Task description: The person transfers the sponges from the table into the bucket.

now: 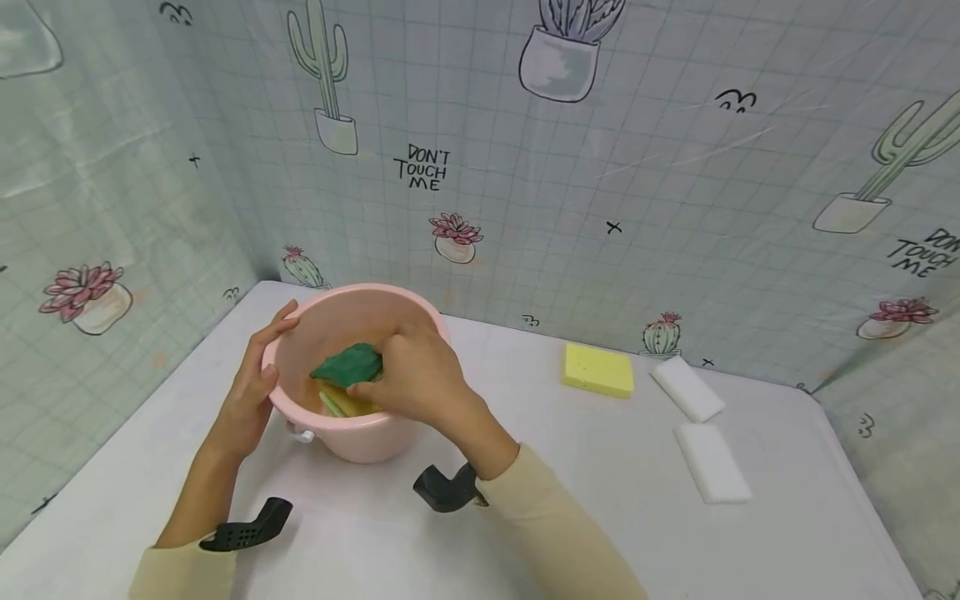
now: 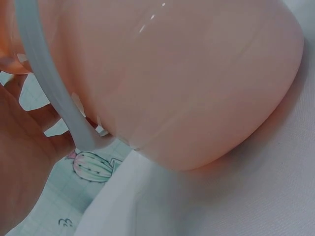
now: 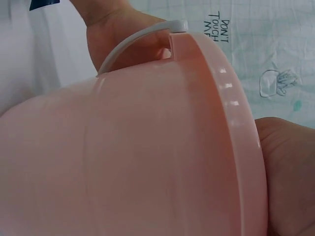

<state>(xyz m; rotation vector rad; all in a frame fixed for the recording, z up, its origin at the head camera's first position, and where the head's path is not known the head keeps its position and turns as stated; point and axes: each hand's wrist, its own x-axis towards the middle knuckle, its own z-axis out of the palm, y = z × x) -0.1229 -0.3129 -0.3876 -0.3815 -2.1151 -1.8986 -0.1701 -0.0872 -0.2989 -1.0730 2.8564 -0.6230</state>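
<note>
A pink bucket (image 1: 371, 437) with a grey-white handle (image 2: 44, 73) stands upright on the white table. My left hand (image 1: 251, 383) holds its rim at the left side, thumb over the edge and fingers along the outer wall. Over the near right rim reaches my right hand (image 1: 420, 371), its fingers curled at a crumpled dark green cloth (image 1: 349, 365) inside the bucket. Below the cloth lie yellow and light green pieces (image 1: 341, 402), partly covered. The right fingertips are hidden; in the right wrist view the bucket wall blocks them.
A yellow sponge (image 1: 597, 370) lies right of the bucket, near the back edge. Farther right are two white blocks, one (image 1: 687, 389) behind the other (image 1: 712, 463). A cactus-print curtain (image 1: 510, 183) stands behind the table.
</note>
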